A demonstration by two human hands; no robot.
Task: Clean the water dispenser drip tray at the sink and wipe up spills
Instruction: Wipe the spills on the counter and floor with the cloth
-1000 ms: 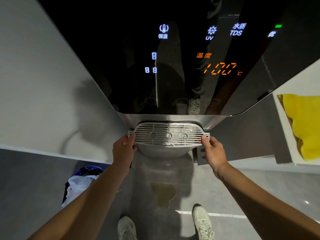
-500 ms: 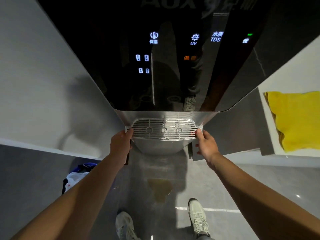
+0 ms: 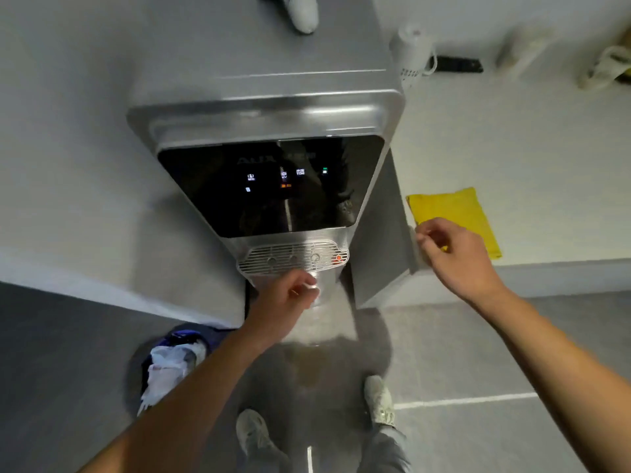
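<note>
The drip tray (image 3: 293, 259) sat in its place at the foot of the water dispenser (image 3: 266, 124), its pale slotted grille showing just below the dark glass panel, with a small orange-red dot (image 3: 338, 257) near its right end. The left hand (image 3: 285, 298) hung just near of the tray, fingers loosely curled and holding nothing; whether it touched the tray's front edge could not be told. The right hand (image 3: 457, 261) was off to the right, over the near corner of a folded yellow cloth (image 3: 454, 209) lying on the white surface (image 3: 512, 148) beside the dispenser. Its fingers were bent toward the cloth (the blur hid whether they had pinched it). On the floor (image 3: 478, 353) in front of the dispenser lay a brownish puddle (image 3: 314, 367), between the person's shoes and the machine. A bin (image 3: 170, 363) lined with a white bag stood at the near left
</note>
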